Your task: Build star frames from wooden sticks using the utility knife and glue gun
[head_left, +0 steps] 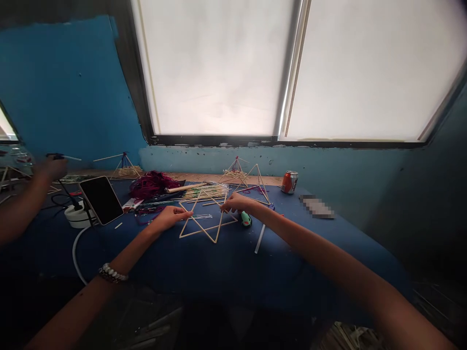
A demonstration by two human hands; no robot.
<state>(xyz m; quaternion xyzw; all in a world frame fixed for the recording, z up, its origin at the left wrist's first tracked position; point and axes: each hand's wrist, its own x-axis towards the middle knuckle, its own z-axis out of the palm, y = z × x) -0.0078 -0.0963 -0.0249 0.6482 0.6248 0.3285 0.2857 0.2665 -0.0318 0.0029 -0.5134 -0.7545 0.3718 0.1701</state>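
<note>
A six-pointed star frame of thin pale sticks (207,229) is held just over the blue table, its lower tips toward me. My left hand (170,217) pinches its left side, thumb and fingers on a stick crossing. On the upper right side, my right hand (235,202) has its fingers closed on the frame. Just right of the star lies a green and black tool (245,219), close below my right hand. A translucent stick (260,239) rests on the table to the right of that.
Bundled sticks (204,193), magenta strands (153,184) and stick pyramids (257,182) stand behind. A phone (101,200) leans by a white power strip (77,216). A can (290,182) stands right. Another person's hand (54,167) is at far left.
</note>
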